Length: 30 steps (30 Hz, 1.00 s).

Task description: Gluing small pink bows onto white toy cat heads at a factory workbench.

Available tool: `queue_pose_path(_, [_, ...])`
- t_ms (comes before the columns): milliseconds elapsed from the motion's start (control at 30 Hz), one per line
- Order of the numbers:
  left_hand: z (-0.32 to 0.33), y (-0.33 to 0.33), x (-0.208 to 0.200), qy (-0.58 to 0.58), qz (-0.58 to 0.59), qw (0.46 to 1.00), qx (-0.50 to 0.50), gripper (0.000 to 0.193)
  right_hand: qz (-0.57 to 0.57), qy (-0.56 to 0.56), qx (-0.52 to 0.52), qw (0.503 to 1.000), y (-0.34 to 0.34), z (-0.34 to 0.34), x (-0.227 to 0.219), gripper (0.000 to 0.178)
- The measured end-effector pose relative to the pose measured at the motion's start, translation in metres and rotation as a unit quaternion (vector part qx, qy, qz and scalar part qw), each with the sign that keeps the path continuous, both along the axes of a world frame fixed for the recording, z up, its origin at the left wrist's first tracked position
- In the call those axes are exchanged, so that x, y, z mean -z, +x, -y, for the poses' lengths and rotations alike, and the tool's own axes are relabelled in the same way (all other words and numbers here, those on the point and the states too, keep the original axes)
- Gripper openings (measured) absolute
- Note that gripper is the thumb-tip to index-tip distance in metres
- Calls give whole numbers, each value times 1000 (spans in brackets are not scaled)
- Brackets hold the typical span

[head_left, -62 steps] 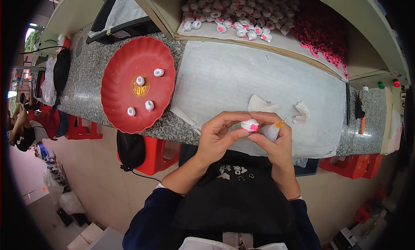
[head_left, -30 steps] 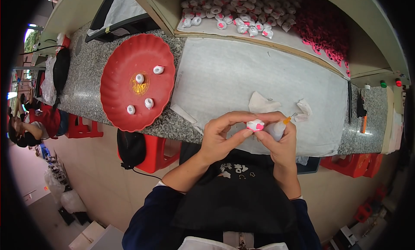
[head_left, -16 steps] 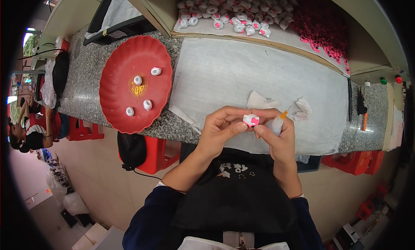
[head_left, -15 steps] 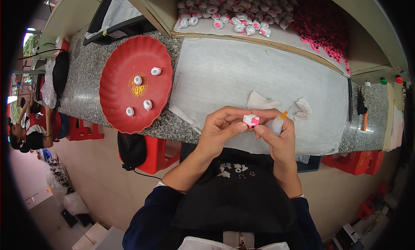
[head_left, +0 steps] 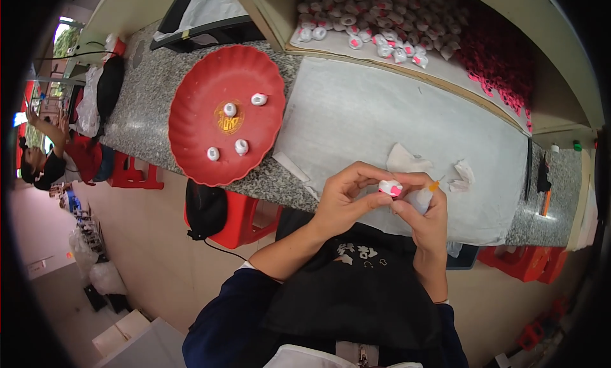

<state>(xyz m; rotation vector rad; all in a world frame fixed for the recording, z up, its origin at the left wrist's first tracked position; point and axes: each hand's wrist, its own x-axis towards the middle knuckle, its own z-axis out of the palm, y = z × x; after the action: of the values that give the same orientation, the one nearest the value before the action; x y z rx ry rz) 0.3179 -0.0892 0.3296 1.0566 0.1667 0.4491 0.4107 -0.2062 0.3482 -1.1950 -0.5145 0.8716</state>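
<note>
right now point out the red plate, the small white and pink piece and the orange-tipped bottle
red plate [head_left: 191, 123], head view, bare left part
white and pink piece [head_left: 390, 188], head view, top
orange-tipped bottle [head_left: 421, 199], head view, clear body

Round gold label [head_left: 226, 121] at centre of red plate [head_left: 191, 123] on bench. White print, a small label-like mark [head_left: 358, 252], on dark apron below hands. Pale boxes [head_left: 121, 333] on floor, lower left. No screens or signs visible.

Glossy plastic plate [head_left: 191, 123], speckled stone counter [head_left: 143, 94]
</note>
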Motion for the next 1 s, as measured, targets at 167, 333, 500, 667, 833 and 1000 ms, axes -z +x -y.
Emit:
queue_pose_path(167, [-27,-13,-13,266,-40,942,-202,22,34,-18,14,999,-1,-7,-5,57])
queue_pose_path(333, [-100,-35,-37,522,-267,719,-374,28,37,-21,50,998,13,2,1,59])
queue_pose_path(500, [-89,56,-43,660,-101,696,-265,32,45,4,117,992,16,12,4,60])
queue_pose_path(667, [-60,206,-13,757,-29,619,-209,21,24,28,117,992,19,35,-2,43])
queue_pose_path(833, [-67,244,12,814,-46,576,-55,24,11,56,115,992,25,60,1,37])
queue_pose_path(1000, [-64,218,-4,683,-56,721,-103,16,34,31,128,991,29,58,0,33])
